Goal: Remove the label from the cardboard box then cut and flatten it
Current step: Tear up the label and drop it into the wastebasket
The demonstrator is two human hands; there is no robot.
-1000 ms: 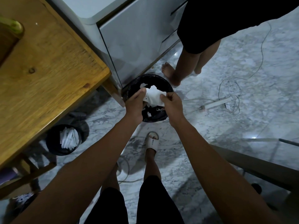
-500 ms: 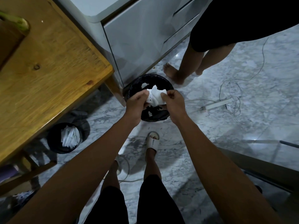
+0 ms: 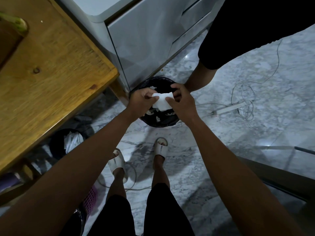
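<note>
A white label [image 3: 161, 101] is held between both my hands, right above a round bin lined with a black bag [image 3: 159, 120]. My left hand [image 3: 140, 101] pinches the label's left edge with thumb and fingers. My right hand [image 3: 180, 99] pinches its right edge. White paper scraps lie inside the bin. The cardboard box is not in view.
A wooden table [image 3: 51, 79] fills the left side. A grey cabinet [image 3: 144, 40] stands behind the bin. Another person's leg [image 3: 199, 79] is just beyond the bin. A second small bin [image 3: 68, 142] sits under the table. A power strip with cables [image 3: 230, 109] lies on the marble floor.
The crumpled label has been pulled out flatter between my hands, which stayed over the bin. The camera has moved closer, and the other person's leg shifted right.
</note>
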